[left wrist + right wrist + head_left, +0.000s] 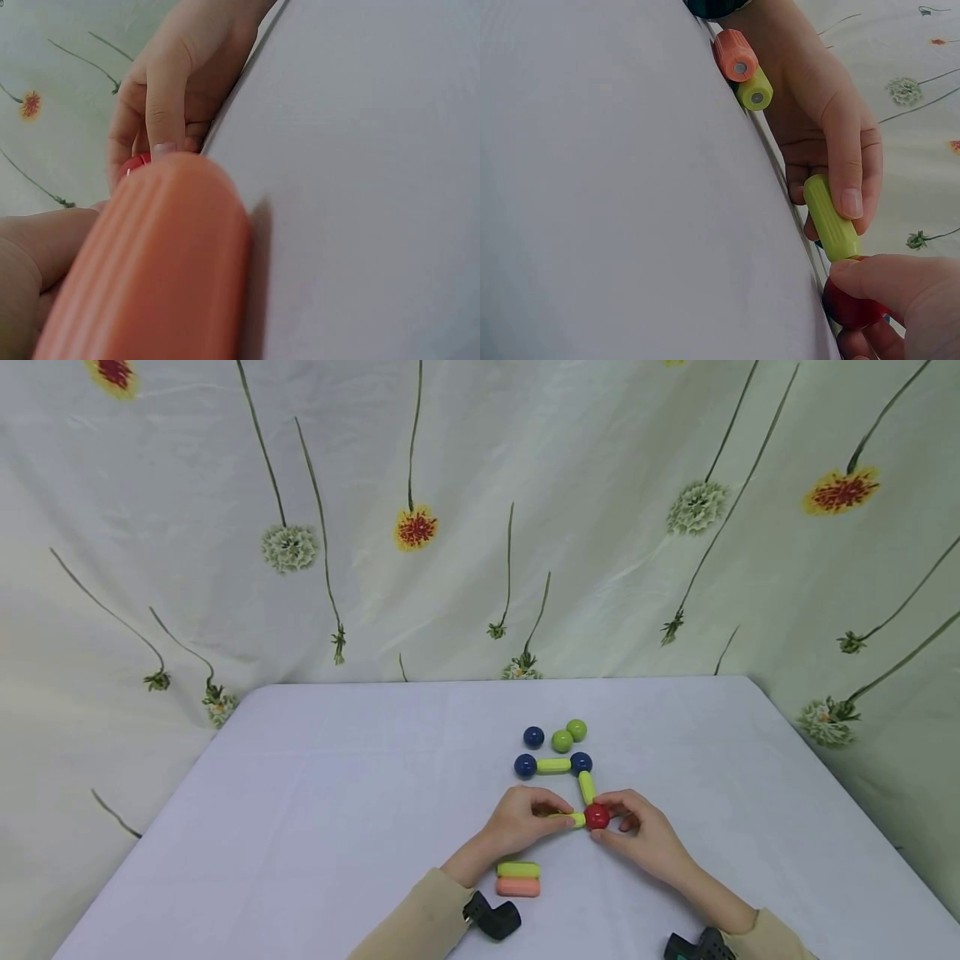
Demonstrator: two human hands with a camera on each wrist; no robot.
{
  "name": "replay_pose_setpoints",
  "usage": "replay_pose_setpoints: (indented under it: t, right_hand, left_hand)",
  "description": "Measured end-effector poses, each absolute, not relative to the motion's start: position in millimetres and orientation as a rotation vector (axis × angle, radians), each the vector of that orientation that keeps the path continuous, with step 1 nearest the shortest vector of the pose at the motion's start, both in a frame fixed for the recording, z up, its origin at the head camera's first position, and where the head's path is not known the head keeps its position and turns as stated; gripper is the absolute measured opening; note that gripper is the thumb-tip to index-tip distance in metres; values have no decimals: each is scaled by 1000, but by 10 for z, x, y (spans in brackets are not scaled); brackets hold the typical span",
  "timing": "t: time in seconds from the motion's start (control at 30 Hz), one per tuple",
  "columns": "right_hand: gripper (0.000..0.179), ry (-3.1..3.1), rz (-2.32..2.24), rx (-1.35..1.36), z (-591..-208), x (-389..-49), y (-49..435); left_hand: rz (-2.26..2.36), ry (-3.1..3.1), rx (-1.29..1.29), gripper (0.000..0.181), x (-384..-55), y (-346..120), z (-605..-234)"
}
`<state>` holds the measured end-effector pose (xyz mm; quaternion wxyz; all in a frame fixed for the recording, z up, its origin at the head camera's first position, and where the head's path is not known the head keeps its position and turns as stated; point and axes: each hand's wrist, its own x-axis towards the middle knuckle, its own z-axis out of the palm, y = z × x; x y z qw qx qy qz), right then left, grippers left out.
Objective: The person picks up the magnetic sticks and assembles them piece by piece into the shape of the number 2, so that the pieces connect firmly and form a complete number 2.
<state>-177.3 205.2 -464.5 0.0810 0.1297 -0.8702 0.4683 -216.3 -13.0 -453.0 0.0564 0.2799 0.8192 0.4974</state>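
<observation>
My right hand [647, 839] pinches a red ball [597, 817] between thumb and fingers. A yellow-green magnetic rod [831, 217] is pinched in my left hand [528, 817], its near end right at the ball. From the ball a second yellow-green rod [587, 787] runs back to a dark blue ball [581, 764]. A third rod [553, 766] goes left from there to another blue ball [526, 766]. Near my left wrist, an orange rod [518, 887] and a yellow-green rod [518, 869] lie side by side; the orange one looms large in the left wrist view.
Behind the joined pieces lie a loose blue ball [533, 737] and two green balls [562, 741]. The table [337, 793] has a white cover, and a flower-printed cloth [465, 460] hangs behind it. Black cameras [495, 920] sit on both wrists.
</observation>
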Motion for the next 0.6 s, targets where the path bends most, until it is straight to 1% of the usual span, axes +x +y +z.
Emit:
replay_pose_setpoints:
  t: [0.17,0.4,0.6]
  right_hand:
    - [38,-2600,1401,386,-4646,-1775,2052]
    - [38,-2612,1389,368,-4643,-1777,2045]
    - [38,-2624,1369,353,-4643,-1774,2040]
  left_hand:
    - [1500,2489,845,14,-2164,-128,-4535]
    - [1500,2461,878,23,-2180,-156,-4571]
    - [1482,2489,905,20,-2180,-159,-4572]
